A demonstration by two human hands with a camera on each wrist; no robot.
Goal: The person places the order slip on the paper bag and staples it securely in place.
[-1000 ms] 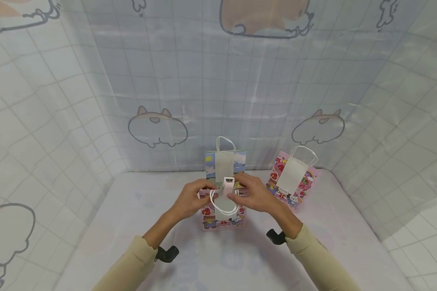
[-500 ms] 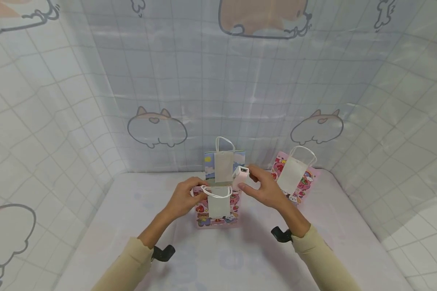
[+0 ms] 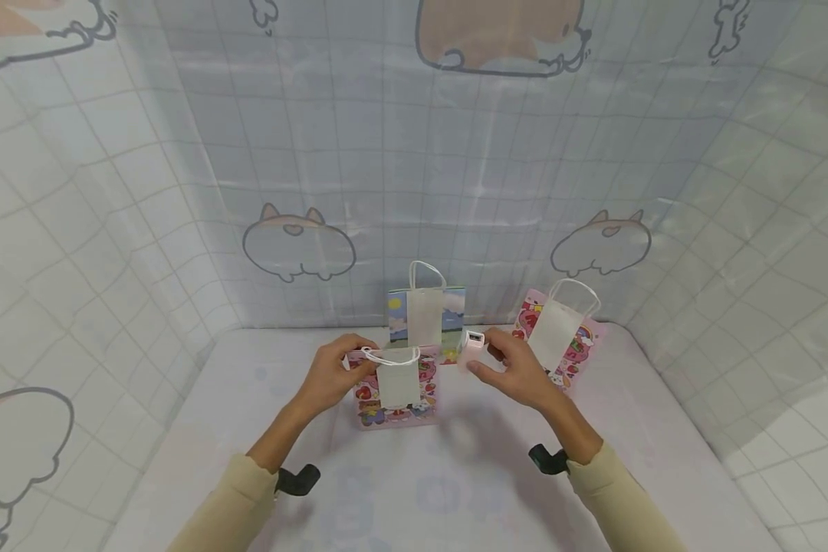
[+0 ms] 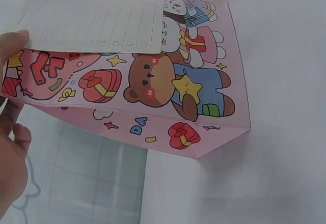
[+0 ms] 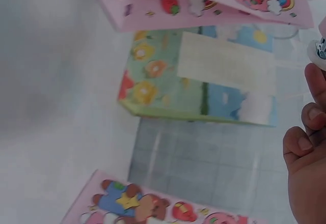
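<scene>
In the head view my left hand pinches the top left edge of a pink cartoon-print paper gift bag. The bag stands upright, its white handles flopped forward over a cream note card. The left wrist view shows the lined card flat against the bag, my thumb at its top edge. My right hand holds a small pink-and-white stapler between thumb and fingers, right of the bag and apart from it. Only the stapler's edge shows in the right wrist view.
A blue sky-and-flower paper bag with a card stands behind, near the back wall. Another pink bag with a card leans at the right. White tabletop lies in front, with patterned curtain walls around.
My right hand draws the stapler from the bag's top edge away to the right. The left hand shifts the pink bag leftward, and its handles settle lower.
</scene>
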